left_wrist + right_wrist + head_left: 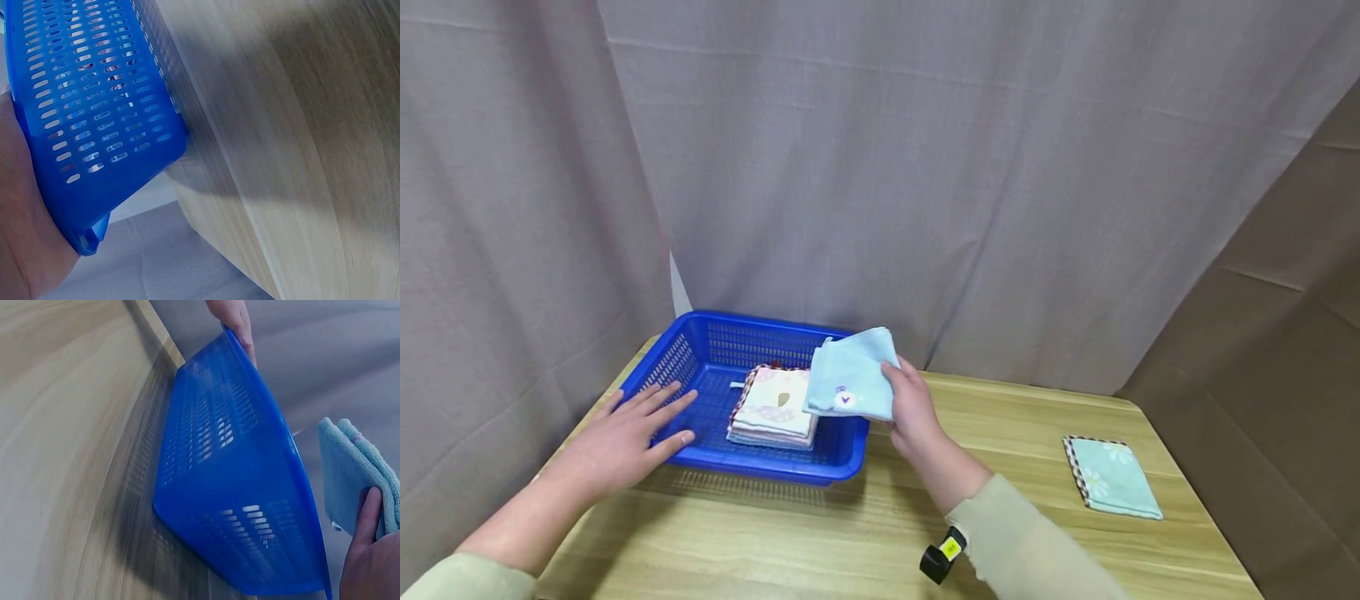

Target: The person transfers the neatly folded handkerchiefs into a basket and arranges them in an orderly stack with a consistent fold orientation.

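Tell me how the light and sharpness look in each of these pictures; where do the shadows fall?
Head view: bright and fairly crisp, with a soft shadow on the table near the blue basket; left wrist view: dimmer, with a broad dark shadow across the table; right wrist view: also dimmer and softer, with a dark shadow on the table alongside the blue basket.

On the black device [936, 565], below and right of the basket [760, 466] in the head view, a yellow label [951, 548] is seen; its dark marks are too small to be read. No text can be read elsewhere.
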Demonstrator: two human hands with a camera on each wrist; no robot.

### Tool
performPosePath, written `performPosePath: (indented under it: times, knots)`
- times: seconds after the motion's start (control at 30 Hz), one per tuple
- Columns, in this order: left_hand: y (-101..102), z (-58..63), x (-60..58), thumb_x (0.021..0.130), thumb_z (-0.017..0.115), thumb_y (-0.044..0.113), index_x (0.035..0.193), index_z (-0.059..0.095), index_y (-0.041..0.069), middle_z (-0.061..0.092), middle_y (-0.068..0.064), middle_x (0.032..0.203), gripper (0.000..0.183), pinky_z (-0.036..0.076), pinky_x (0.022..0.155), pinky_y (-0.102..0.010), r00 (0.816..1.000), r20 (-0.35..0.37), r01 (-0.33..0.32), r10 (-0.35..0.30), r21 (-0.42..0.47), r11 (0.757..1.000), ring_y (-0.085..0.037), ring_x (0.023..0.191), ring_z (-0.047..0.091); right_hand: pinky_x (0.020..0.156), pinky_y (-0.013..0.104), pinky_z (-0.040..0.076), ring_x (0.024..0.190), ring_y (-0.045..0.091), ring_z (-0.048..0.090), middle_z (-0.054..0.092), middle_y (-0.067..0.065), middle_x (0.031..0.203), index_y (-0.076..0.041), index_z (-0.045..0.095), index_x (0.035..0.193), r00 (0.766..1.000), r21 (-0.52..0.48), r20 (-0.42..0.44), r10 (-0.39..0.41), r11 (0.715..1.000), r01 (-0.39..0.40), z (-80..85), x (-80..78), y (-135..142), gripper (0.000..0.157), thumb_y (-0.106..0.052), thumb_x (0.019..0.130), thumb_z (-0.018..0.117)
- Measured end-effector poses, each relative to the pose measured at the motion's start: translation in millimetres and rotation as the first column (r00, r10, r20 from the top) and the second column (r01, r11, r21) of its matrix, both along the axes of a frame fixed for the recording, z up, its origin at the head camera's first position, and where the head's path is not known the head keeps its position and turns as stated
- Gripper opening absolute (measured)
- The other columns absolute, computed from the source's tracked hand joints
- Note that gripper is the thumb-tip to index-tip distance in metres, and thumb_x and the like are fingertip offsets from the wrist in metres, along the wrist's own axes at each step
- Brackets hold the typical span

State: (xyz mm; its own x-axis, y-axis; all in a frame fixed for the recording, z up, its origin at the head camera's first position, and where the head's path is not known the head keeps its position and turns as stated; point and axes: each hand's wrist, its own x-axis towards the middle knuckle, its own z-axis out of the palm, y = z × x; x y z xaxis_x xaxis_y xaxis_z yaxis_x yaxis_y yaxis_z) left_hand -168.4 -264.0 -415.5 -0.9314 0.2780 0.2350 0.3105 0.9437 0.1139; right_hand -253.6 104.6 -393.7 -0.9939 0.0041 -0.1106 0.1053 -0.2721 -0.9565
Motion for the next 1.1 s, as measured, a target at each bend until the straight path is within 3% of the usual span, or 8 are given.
performPosePath:
  times: [0.47,1.1]
  knots:
    - [5,-0.7,1.1,0.099,0.047,0.06,0.149,0.048,0.021,0.043,-0.014,0.153,0.064,0.02,0.11,-0.067,1.0,-0.012,0.001,-0.001,0.003,1.0,-0.04,0.141,0.036,0.059,0.034,0.058,0.078,0.016,0.069,0.067,0.011,0.107,-0.014,0.046,0.147,1.0,-0.02,-0.006,0.02,1.0,-0.02,4.4,-2.1,-30,0.047,-0.024,0.102,0.053]
    - [8,-0.3,-0.1,0.098,0.049,0.058,0.15,0.046,0.02,0.042,-0.015,0.153,0.064,0.019,0.11,-0.067,1.0,0.002,-0.003,0.003,0.009,1.0,-0.041,0.141,0.035,0.059,0.033,0.056,0.079,0.017,0.067,0.066,0.014,0.111,-0.014,0.046,0.148,0.998,0.047,0.007,0.059,0.997,-0.059,2.9,-10.6,-53,0.048,-0.024,0.101,0.051]
